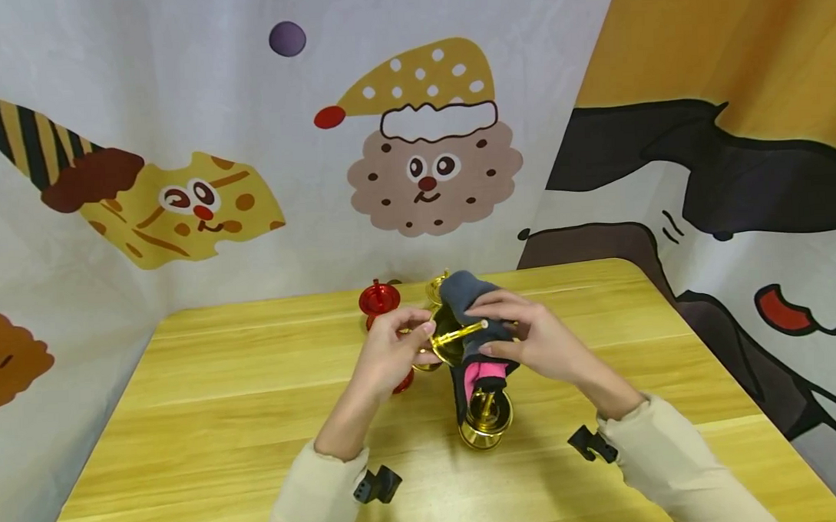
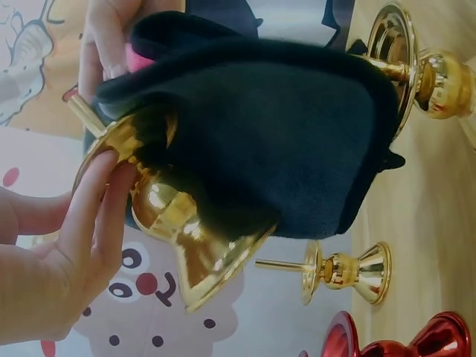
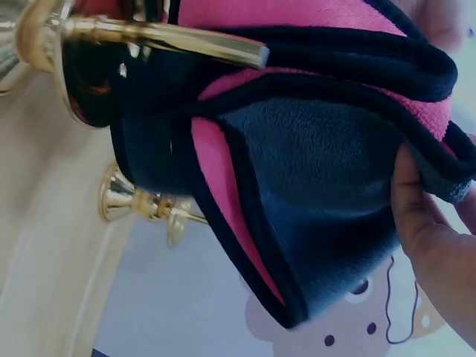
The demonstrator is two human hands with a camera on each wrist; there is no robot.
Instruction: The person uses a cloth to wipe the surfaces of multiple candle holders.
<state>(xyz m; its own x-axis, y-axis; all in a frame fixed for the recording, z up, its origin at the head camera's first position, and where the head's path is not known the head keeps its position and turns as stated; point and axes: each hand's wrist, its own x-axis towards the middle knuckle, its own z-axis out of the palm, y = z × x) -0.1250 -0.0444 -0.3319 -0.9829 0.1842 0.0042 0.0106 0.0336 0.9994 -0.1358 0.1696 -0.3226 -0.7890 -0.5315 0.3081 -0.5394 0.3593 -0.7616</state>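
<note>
Candle holder (image 2: 163, 210) is above the table (image 1: 209, 422), gripped by your left hand (image 1: 391, 352); right hand (image 1: 540, 340) pinches the cloth (image 1: 462, 289) there too. Looks like wiping; next probably calls for cloth snug against it.

A wooden table (image 1: 243, 398) fills the lower frame. A printed curtain (image 1: 211, 76) hangs above, a cartoon biscuit (image 1: 446, 195) upper centre.

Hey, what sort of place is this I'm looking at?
Possibly a makeshift indoor recording corner, though its surroundings are out of view: a cartoon-print curtain hangs behind and beside a wood-grain table, and a small black device sits at each sleeve.
</note>
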